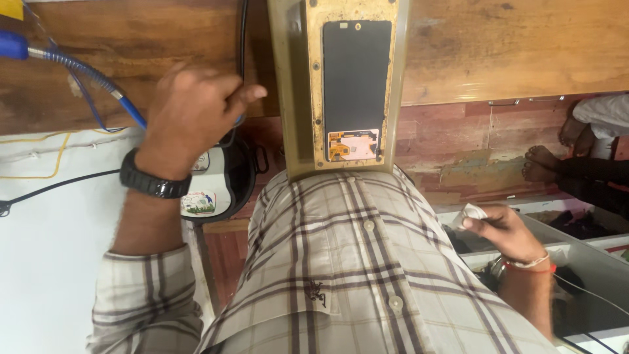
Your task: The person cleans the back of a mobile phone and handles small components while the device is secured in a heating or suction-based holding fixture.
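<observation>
On the wooden bench (498, 46), a phone screen (356, 85) lies dark side up in a worn yellowish holder (314, 92), straight ahead of the person's checked shirt (341, 262). The left hand (193, 111), with a black watch (152, 180) on its wrist, sits left of the holder, its fingers (246, 95) curled closed around a black cable (243, 33). A blue-handled tool (85, 72) lies further left. The right hand (501, 226) hangs low beside the shirt, well apart from the screen, its fingers pinching a small crumpled white wad (470, 214). Another person's bare feet (547, 164) show at the right.
</observation>
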